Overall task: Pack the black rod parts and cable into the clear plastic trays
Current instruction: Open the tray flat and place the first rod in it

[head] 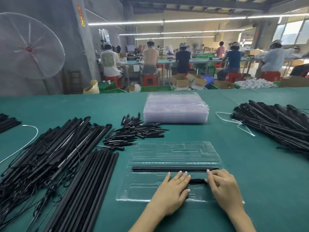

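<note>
One black rod (173,168) already lies seated in a long channel of the open clear tray (167,154) in front of you, running left to right across its near half. Just below it, a second dark part (197,181) sits in a shorter slot, mostly hidden between your hands; whether it is a rod piece or the cable you cannot tell from here.

Your left hand (173,190) lies flat on the tray with fingers straight, pressing down over that slot and grasping nothing. Your right hand (222,185) has its fingers curled at the part's right end, and they appear to pinch or push it into place.

So the step in hand looks like seating the second piece, with most of the tray's recesses unfilled, including the whole far half. Next you will likely need to press along the part until it sits level, then reach for another piece.

Your supplies lie around the tray on the green tabletop (250,173): straight plain rods (87,185) just to its left, a tangled heap of rods with cables (43,153) further left, short pointed spikes (135,131) beyond the tray's left corner, a stack of empty trays (175,108) behind, and another rod heap (274,124) to the right. Cables there are tangled, so draw one out gently.
</note>
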Demonstrator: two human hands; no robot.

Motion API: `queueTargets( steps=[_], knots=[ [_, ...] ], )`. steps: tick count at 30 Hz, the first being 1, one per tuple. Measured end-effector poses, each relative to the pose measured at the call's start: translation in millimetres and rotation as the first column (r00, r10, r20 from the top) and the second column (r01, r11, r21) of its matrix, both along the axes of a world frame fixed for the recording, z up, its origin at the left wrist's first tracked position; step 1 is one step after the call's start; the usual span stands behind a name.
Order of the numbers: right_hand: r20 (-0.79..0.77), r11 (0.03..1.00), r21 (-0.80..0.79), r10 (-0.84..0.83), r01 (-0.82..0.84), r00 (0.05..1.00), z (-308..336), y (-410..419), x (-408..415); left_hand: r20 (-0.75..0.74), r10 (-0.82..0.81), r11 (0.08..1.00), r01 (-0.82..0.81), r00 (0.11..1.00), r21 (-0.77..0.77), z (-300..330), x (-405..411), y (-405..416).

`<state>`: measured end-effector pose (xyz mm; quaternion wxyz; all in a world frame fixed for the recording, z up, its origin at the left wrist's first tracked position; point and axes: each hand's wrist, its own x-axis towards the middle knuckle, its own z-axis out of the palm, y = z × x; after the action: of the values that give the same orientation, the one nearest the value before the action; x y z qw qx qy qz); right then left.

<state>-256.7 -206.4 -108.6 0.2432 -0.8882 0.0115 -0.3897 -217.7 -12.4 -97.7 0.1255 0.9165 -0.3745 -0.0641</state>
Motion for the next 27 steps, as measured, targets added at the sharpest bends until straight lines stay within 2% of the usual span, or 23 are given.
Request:
queueTargets(
  steps=[7,13,18,23,27],
  knots=[
    [-0.055,0.998,0.019,0.059,-0.058,0.997,2.5,-1.1,2.4,-0.028,0.027,1.0,-0.027,0.999,-0.012,2.2,0.9,1.6],
    [-0.128,1.0,0.002,0.028,-0.028,0.991,3.2,-3.3,3.2,-0.043,0.014,0.999,-0.012,0.999,0.029,5.4,2.3,0.6],
    [-0.196,0.987,0.161,0.043,-0.011,0.98,0.1,-2.9,3.6,-0.089,-0.003,1.0,0.003,0.996,-0.003,10.0,7.9,4.9],
    [-0.224,0.98,0.198,0.072,-0.027,0.972,5.5,0.3,-1.2,-0.127,0.003,0.988,-0.022,0.992,-0.152,19.4,21.5,14.3],
    [-0.23,0.981,0.194,0.052,-0.006,0.972,5.3,4.3,-3.6,-0.027,0.103,0.946,-0.106,0.994,-0.306,27.0,42.4,49.0]
  ],
)
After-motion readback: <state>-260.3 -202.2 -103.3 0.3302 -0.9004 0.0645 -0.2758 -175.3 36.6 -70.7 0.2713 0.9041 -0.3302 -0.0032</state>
